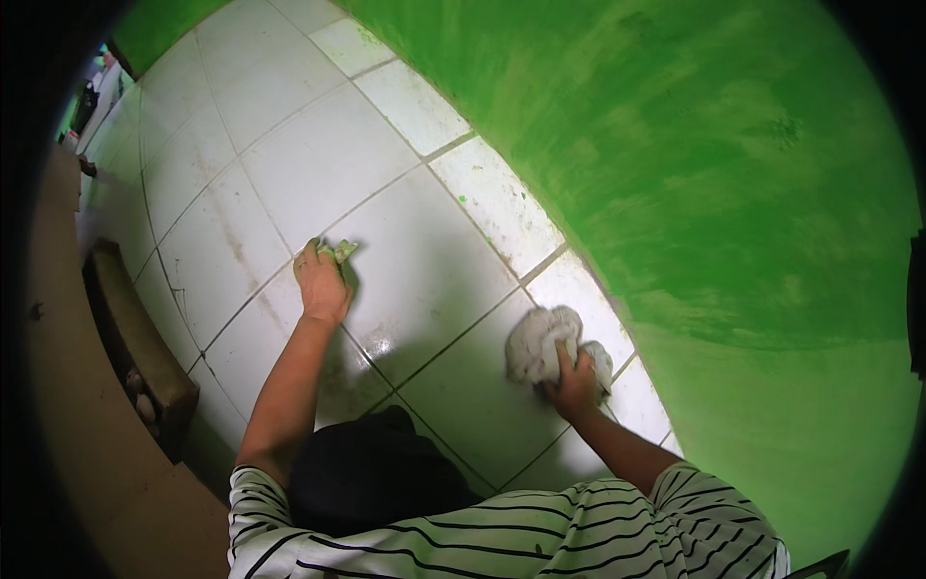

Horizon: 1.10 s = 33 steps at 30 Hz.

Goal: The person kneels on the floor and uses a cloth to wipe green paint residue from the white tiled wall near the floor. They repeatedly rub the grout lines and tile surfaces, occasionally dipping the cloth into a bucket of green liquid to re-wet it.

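My left hand (323,286) is low over the white tiled floor (441,224), its fingers closed around a small, crumpled, green and pale piece (344,251) whose material I cannot make out. Most of that piece is hidden by the fingers. To the right, my right hand (576,382) grips a bunched greyish-white cloth (534,346). The cloth lies against the floor by the border tiles near the wall, its folds spreading beyond my fingertips.
A green painted wall (694,181) rises along the right. Narrow border tiles (495,199) carry green specks and dirt. At left stands brown furniture (137,326) with small rounded objects (145,407) in its recess. My dark-clothed knee (376,470) is below.
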Motion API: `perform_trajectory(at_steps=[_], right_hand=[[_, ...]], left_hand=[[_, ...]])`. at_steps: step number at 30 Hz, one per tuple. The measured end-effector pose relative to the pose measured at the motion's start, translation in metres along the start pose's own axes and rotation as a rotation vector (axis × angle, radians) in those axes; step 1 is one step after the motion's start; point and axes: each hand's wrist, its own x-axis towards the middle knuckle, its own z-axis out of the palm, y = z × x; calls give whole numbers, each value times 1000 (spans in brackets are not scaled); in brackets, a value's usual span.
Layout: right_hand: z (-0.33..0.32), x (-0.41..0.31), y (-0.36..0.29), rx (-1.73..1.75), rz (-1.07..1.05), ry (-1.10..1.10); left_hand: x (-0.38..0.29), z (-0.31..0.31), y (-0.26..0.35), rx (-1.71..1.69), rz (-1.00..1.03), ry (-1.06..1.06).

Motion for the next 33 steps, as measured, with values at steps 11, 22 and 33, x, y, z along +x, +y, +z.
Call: perform_trajectory(at_steps=[11,22,33], right_hand=[[-12,316,-167,7,-53,37],[-41,184,-52,-82,312,-234],[-93,243,-148,126,-58,-94]], left_hand=[[7,64,16,-92,182,23],[19,64,13,-208,169,102],[29,62,21,-69,207,134]])
